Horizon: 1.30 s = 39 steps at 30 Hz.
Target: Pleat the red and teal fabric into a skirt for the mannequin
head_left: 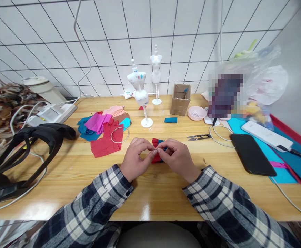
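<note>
My left hand and my right hand meet over the table, thumbs and index fingers pinched together at the tips. Whatever is between the fingertips is too small to make out. Directly beneath them lies a gathered red and blue piece of crinkled material, partly hidden by my fingers. Thread snips rest to the right of my right hand. Left of my left hand are a crinkled red sheet and a thin wire ring partly on it.
Two small white mannequins stand behind my hands. Farther right are a cardboard box, a blue scrap and a pink bowl of beads. A black phone lies right, a black headset strap left, with cables around.
</note>
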Each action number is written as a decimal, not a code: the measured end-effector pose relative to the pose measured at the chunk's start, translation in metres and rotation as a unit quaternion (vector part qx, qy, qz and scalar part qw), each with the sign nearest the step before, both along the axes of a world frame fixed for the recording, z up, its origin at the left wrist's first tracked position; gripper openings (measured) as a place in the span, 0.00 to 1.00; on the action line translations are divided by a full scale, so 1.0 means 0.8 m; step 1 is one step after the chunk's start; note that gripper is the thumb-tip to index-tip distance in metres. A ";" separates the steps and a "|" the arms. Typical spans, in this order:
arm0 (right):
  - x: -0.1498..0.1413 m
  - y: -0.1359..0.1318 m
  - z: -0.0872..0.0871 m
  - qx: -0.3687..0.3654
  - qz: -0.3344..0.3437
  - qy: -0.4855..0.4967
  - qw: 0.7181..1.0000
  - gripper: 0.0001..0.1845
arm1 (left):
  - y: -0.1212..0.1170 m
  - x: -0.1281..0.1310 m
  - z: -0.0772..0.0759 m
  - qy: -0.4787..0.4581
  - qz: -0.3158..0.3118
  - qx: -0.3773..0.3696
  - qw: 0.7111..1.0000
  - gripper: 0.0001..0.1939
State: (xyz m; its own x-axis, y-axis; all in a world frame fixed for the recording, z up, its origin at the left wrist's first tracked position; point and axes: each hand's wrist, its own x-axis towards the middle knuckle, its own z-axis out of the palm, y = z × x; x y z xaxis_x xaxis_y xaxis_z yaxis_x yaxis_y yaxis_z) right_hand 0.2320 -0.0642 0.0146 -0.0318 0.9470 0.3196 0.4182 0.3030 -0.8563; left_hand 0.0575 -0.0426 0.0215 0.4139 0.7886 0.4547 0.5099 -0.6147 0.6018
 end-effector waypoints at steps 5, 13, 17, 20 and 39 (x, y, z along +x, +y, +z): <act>0.000 0.000 -0.006 0.023 0.015 -0.026 0.999 0.06 | 0.006 0.000 -0.004 0.015 0.009 0.016 1.000 0.06; -0.002 -0.002 -0.006 0.043 0.033 -0.027 0.998 0.06 | 0.006 0.001 -0.002 0.007 0.024 0.022 0.999 0.07; -0.002 -0.005 -0.005 0.073 0.041 -0.059 0.995 0.08 | 0.006 0.002 -0.002 -0.017 0.024 0.004 1.000 0.06; -0.002 -0.005 -0.007 0.087 0.044 -0.080 0.992 0.09 | 0.006 0.001 -0.003 -0.035 0.018 0.000 0.999 0.07; 0.004 -0.001 -0.004 0.076 -0.001 -0.083 0.994 0.09 | 0.007 -0.001 -0.003 -0.027 0.031 -0.036 0.999 0.05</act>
State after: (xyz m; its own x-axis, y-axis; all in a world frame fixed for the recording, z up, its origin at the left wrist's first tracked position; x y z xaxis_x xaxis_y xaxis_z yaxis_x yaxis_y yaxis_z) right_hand 0.2352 -0.0654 0.0111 -0.0940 0.8882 0.4498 0.5504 0.4228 -0.7199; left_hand 0.0567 -0.0373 0.0193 0.3401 0.8430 0.4168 0.5114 -0.5377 0.6703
